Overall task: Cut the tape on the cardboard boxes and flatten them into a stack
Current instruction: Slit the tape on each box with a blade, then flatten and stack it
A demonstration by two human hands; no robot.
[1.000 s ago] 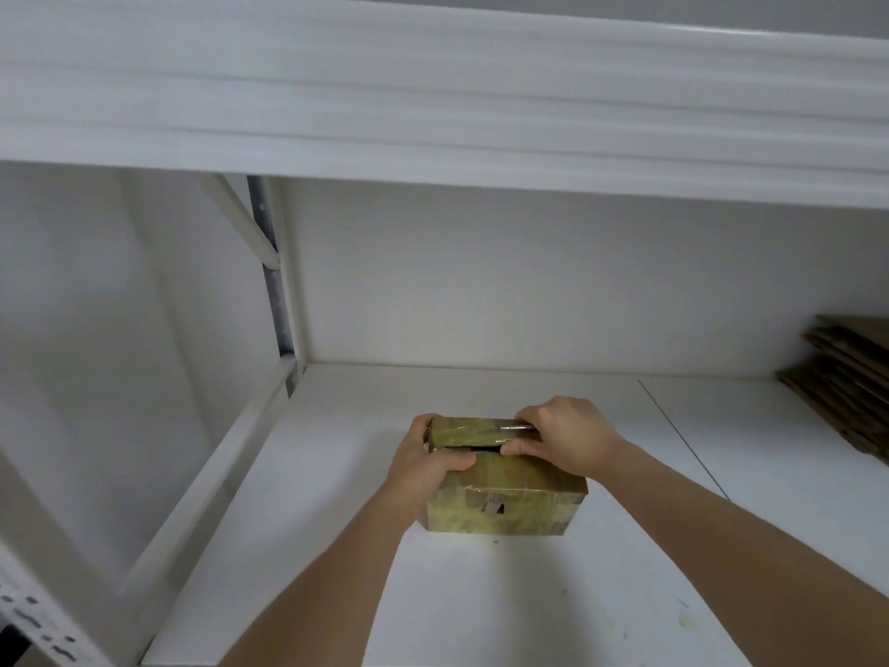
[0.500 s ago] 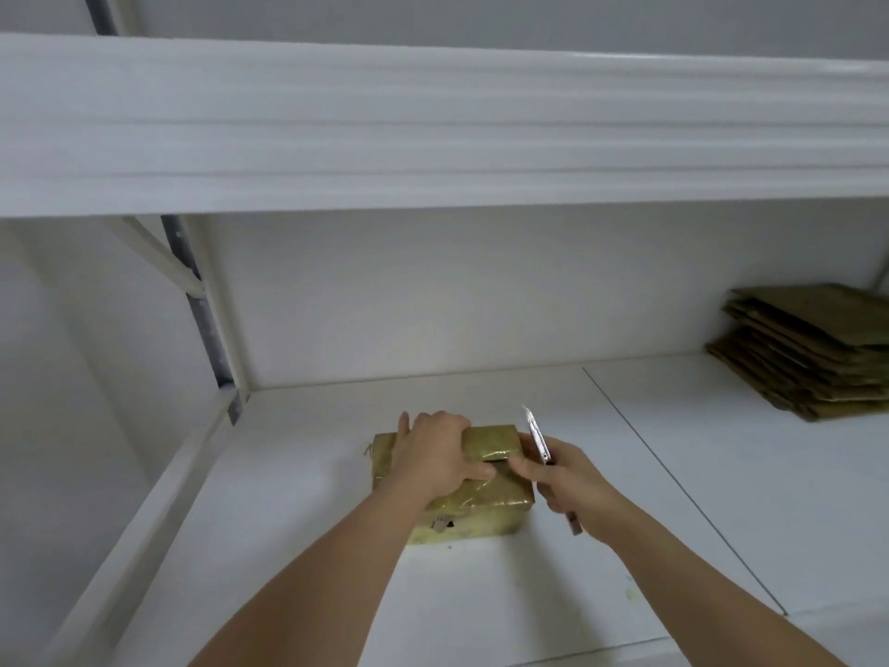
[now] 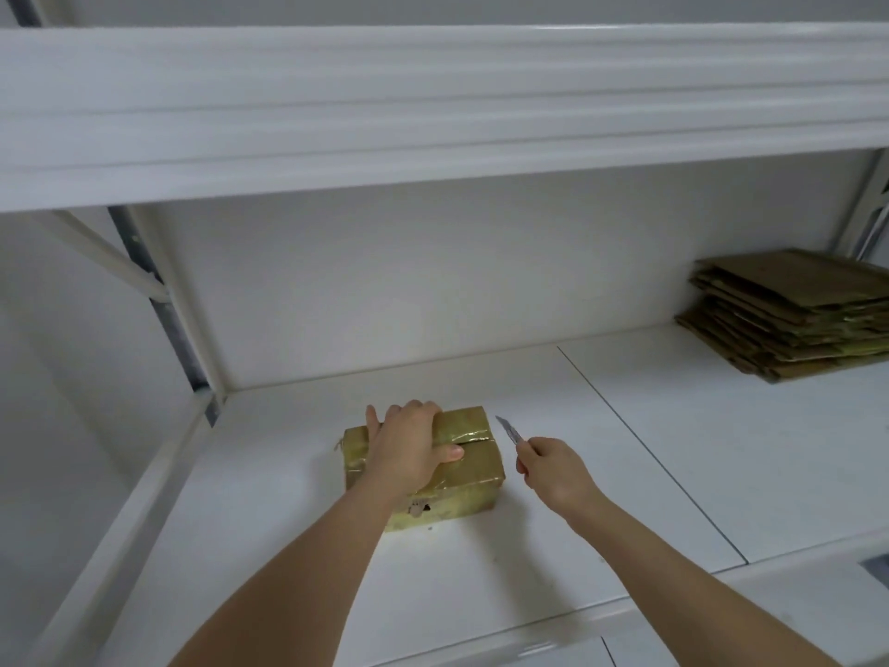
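Both bare forearms are stretched forward from the lower edge of the view. The left hand (image 3: 409, 450) is laid palm down over the top of the box (image 3: 474, 479), its fingers (image 3: 423, 409) curled over the far edge and the thumb pressed along the top seam. The right hand (image 3: 553, 469) is held just right of the box, apart from it, closed round a knife (image 3: 509, 429) whose blade is pointed up and away.
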